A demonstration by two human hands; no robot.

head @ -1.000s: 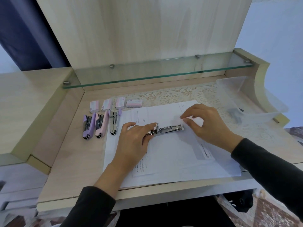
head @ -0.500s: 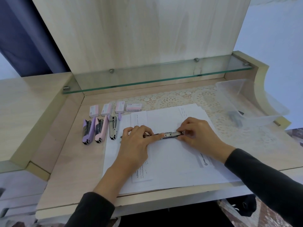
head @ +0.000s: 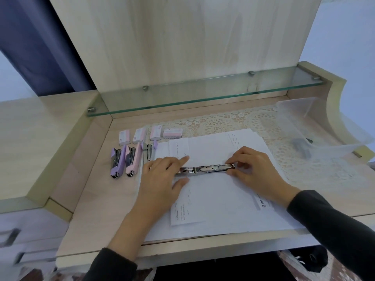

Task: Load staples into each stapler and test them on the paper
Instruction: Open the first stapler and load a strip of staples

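White paper (head: 223, 201) marked "PB" — left hand (head: 162, 179) rests on stapler (head: 207, 169), right hand (head: 257, 171) pinches.

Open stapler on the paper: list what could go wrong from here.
1. The right hand pinches the far end of the open stapler; if the tray snaps shut, the fingers could get nipped.
2. The stapler lies on loose paper sheets, steadied only by the left hand; a push along it might slide the sheets and skew the stapler.
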